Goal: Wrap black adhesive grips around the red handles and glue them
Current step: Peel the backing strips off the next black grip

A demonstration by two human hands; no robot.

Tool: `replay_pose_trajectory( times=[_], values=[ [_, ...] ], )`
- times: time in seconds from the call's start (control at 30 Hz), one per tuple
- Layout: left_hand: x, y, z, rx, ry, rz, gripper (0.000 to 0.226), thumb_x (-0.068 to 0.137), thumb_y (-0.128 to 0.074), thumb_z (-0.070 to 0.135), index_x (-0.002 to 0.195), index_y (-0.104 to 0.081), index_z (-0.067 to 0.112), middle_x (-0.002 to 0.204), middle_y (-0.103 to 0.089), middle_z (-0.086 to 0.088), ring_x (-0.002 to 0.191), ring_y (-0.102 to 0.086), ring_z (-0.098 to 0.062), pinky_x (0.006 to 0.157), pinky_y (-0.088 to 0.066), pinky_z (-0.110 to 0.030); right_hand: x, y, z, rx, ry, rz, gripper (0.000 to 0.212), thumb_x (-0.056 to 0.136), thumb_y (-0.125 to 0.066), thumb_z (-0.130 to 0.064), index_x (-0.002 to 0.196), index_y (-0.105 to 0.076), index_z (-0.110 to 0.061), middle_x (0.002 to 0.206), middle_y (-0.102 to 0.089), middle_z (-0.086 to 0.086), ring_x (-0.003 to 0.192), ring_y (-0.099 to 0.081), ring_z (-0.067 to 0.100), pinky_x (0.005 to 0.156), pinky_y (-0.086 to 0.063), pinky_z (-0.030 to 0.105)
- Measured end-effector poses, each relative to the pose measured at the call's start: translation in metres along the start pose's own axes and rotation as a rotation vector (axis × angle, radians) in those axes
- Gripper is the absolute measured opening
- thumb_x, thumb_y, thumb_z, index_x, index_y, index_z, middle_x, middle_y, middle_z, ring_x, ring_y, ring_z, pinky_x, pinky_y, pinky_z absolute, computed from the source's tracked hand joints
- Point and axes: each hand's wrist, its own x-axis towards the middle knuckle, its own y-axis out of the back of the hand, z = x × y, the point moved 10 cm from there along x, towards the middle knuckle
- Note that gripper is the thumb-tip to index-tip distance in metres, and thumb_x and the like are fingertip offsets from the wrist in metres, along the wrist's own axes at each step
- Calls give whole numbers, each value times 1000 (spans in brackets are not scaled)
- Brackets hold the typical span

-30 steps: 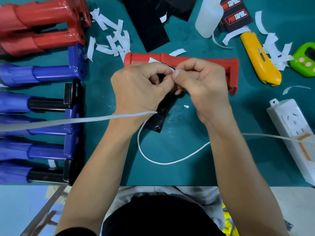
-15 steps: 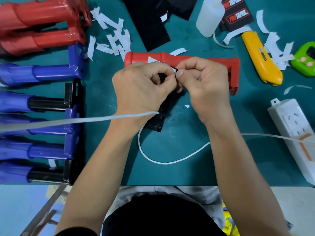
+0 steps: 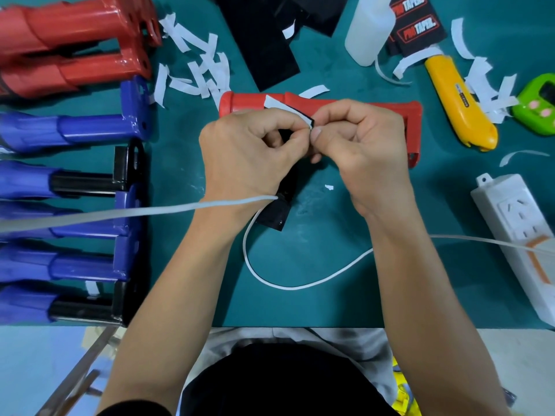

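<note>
Bare forearms, uncovered from wrist to elbow. Left hand (image 3: 249,157) and right hand (image 3: 360,145) ungloved. Fingers (image 3: 336,115) plain; short trimmed nail on right thumb. Black sleeve edge (image 3: 135,409) at left elbow. Black top (image 3: 285,382) at bottom centre, edged by light grey fabric (image 3: 354,340), garment type unclear.

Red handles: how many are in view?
3. An upper red handle and a lower red handle lie together top left; the third red handle lies centrally behind the left hand and right hand. More may be off-frame.
</note>
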Motion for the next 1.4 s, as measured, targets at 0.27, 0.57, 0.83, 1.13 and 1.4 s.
replay_pose_trajectory(
  times=[0.27,0.57,0.83,1.13,1.4],
  values=[
    [-2,0,6,79,-37,5,10,81,-73,28,74,-81,26,50,-53,7,54,-49,-11,59,-49,-36,-3,4,-4,-113,46,81,15,86,-66,2,78,-68,-10,60,-65,18,52,-56,41,53,-49,42],
    [-6,4,12,94,-76,77,11,78,-72,21,69,-77,21,49,-53,6,54,-51,-15,61,-50,-39,-4,6,-10,-130,95,122,15,86,-66,2,76,-67,-9,61,-60,26,50,-48,47,45,-40,50],
    [-3,3,2,-25,-6,29,12,80,-73,21,73,-81,26,49,-57,7,46,-47,-7,56,-40,-21,-5,6,-12,-61,68,116,27,87,-65,6,78,-69,-19,62,-70,7,51,-61,15,57,-52,25],
    [-7,7,18,138,-131,63,12,83,-74,19,73,-81,20,51,-58,1,53,-57,-25,56,-51,-41,-10,6,-16,-177,91,159,28,89,-67,3,79,-68,-23,69,-70,13,59,-58,45,52,-49,52],
    [-16,11,26,175,-226,181,14,79,-73,10,66,-75,13,47,-50,1,50,-48,-19,51,-46,-39,-11,6,-21,-153,126,141,29,87,-68,0,78,-69,-27,65,-67,19,54,-56,48,48,-46,51]
  ],
)
